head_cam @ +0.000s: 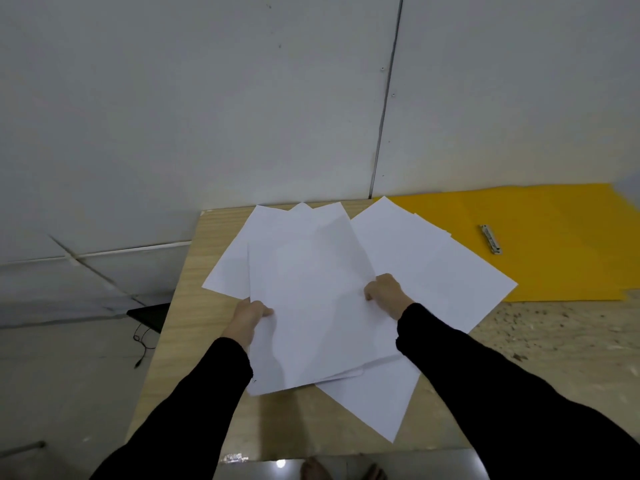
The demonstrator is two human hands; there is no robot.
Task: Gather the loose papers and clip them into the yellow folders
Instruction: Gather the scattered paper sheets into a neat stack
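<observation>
A loose stack of white papers is held over the wooden table. My left hand grips the stack's left edge, thumb on top. At the stack's right edge, my right hand pinches the sheets. More white sheets lie spread on the table under and to the right of the stack. An open yellow folder lies flat at the back right, with its metal clip showing near the middle.
A grey wall stands right behind the table. The table's left edge drops to a grey floor, where a black object with a cable lies. The table surface at the right is speckled and rough.
</observation>
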